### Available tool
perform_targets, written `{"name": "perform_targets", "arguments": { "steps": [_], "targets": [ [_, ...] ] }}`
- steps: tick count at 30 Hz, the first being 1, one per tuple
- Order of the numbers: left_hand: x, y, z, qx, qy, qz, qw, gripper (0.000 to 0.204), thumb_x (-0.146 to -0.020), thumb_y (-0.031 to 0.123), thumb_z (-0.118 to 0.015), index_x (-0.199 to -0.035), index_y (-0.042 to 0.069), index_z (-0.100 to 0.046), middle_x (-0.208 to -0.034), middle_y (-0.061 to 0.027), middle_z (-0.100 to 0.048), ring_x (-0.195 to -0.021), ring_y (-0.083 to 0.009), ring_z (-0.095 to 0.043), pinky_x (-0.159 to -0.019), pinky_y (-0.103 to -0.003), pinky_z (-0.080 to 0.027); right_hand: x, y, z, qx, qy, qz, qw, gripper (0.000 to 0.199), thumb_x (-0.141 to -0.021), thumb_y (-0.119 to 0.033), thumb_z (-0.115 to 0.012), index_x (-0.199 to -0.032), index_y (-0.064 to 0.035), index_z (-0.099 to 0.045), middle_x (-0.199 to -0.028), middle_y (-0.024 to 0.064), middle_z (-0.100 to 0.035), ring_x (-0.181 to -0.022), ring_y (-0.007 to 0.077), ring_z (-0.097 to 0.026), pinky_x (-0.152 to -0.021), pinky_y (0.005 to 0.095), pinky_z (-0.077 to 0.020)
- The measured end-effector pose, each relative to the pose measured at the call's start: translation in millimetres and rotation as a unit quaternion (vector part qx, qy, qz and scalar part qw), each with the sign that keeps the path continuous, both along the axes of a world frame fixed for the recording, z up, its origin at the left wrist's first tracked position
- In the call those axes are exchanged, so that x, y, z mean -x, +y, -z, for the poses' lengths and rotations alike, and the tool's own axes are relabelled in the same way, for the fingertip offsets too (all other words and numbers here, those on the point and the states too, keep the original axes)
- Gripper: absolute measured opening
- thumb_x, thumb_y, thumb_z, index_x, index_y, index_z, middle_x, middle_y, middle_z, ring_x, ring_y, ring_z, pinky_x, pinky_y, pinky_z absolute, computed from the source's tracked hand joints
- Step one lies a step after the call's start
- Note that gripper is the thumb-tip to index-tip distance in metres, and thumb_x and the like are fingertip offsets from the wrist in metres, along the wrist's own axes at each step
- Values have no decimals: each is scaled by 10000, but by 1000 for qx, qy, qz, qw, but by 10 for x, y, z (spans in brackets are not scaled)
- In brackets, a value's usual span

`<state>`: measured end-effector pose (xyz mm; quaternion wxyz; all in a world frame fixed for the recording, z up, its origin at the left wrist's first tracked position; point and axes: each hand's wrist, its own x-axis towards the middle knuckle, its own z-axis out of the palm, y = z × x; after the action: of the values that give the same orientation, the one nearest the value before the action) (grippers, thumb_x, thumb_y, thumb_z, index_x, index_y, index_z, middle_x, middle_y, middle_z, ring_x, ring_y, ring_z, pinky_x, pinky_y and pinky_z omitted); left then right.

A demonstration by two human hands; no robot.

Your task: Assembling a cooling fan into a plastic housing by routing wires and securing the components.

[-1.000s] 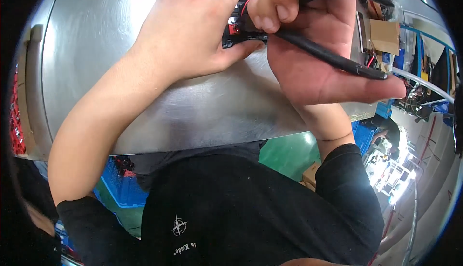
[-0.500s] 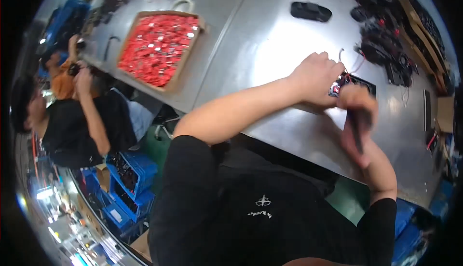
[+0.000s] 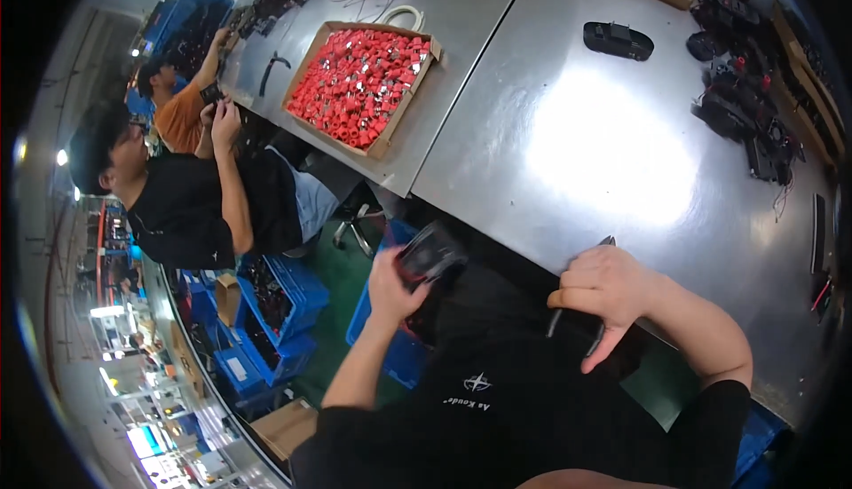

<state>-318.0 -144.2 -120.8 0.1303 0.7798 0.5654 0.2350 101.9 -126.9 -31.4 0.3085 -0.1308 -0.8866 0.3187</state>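
Note:
My left hand (image 3: 389, 287) grips a dark, boxy electronic part (image 3: 432, 254), slightly blurred, off the table's near edge and above a blue crate (image 3: 395, 347). Near the front edge of the table, my right hand (image 3: 608, 285) is wrapped round black-handled pliers (image 3: 555, 322); their dark pointed tip shows past the knuckles, and most of the tool is hidden by the fingers. Beyond my hands, a black car-shaped part (image 3: 619, 41) lies on the metal table (image 3: 497, 134).
A cardboard tray (image 3: 383, 145) full of red parts stands at the far left, beside a black curved tool (image 3: 271, 72). Black wired assemblies (image 3: 732, 90) are heaped at the right. Two people (image 3: 191, 201) work at the left, near stacked blue crates (image 3: 297, 298).
My left hand has moved from the wired black part on the table toward the near left, carrying a dark part. My right hand has drawn back to the table edge with the pliers.

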Motion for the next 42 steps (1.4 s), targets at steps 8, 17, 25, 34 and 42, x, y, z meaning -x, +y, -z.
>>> {"name": "perform_targets", "arguments": {
  "steps": [8, 17, 25, 34, 42],
  "targets": [
    [1013, -740, 1374, 347, 320, -155, 868, 999, -866, 706, -643, -1546, 12, -414, -1334, -281, -612, -1228, -459, -597, -1040, -473, -500, -36, -33, 53, -24, -40, 3, 999, 762, -708, -711, -809, -1016, -31, -655, -785, 51, -547, -698, 246, -595, -626, 347, -461],
    [-1100, 1053, -698, 427, 238, 424, 762, 369, -1009, 369, -601, -1121, 35, -710, -1044, -187, -743, -1032, -363, -694, -914, -456, -554, -188, 95, 62, -61, -85, 184, 977, 870, -712, -755, -771, -1139, -7, -655, -948, 88, -611, -793, 257, -616, -708, 346, -472],
    [-2912, 4686, -1311, -226, -5, 239, 944, 462, -861, 237, -758, -1271, 42, -671, -1119, -173, -714, -1089, -337, -670, -969, -431, -525, -185, 41, 198, -94, -163, 385, 903, 841, -846, -679, -684, -1354, -15, -590, -1288, 180, -591, -1205, 332, -565, -1032, 469, -416],
    [-3330, 5549, -856, -245, 285, 10, 926, 310, -952, 300, -671, -1201, 120, -635, -1236, -143, -648, -1113, -382, -657, -916, -540, -528, -318, 70, 304, -52, -142, 373, 915, 726, -867, -591, -716, -1318, -36, -587, -1403, 213, -519, -1364, 376, -475, -1127, 528, -369],
    [-2692, 5496, -1517, -29, -425, 15, 905, 306, -1082, 267, -471, -1227, 16, -568, -1220, -173, -637, -1103, -289, -646, -951, -448, -551, -262, 22, 243, -67, -141, 374, 914, 719, -841, -575, -739, -1306, -45, -598, -1410, 212, -521, -1368, 371, -478, -1139, 526, -357]
  ]
}}
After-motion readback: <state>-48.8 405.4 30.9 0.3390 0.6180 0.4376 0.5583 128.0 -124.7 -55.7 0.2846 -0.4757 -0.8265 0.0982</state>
